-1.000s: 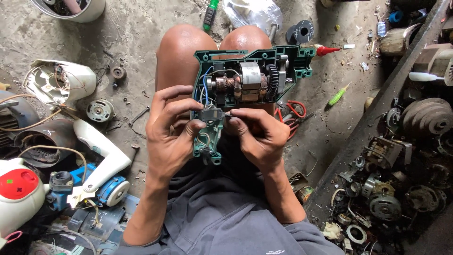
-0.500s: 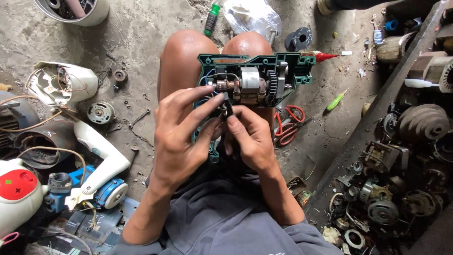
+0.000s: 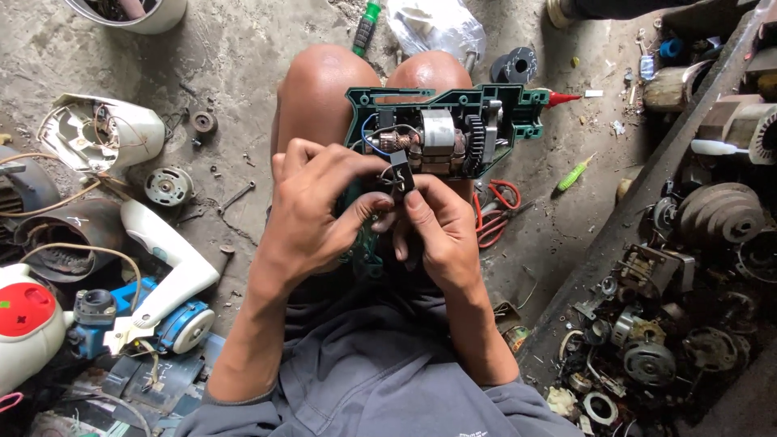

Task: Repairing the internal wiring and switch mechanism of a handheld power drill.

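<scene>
An opened green power-tool housing (image 3: 518,109) rests across my knees, with its motor (image 3: 437,142) and black gear exposed. Blue and white wires run from the motor end. My left hand (image 3: 312,206) and my right hand (image 3: 433,226) meet just below the motor. Together their fingertips pinch a small black switch part (image 3: 401,180) attached to those wires. The handle end of the housing is hidden behind my hands.
Red-handled pliers (image 3: 494,214) and a green screwdriver (image 3: 573,175) lie on the concrete to the right. A heap of old motors and parts (image 3: 688,307) fills the right side. On the left are a white appliance shell (image 3: 101,129), a round motor (image 3: 168,186) and a blue-and-white tool (image 3: 154,311).
Both hands have drawn closer together and risen toward the motor, lifting the small black part up from the handle area. The view has shifted slightly.
</scene>
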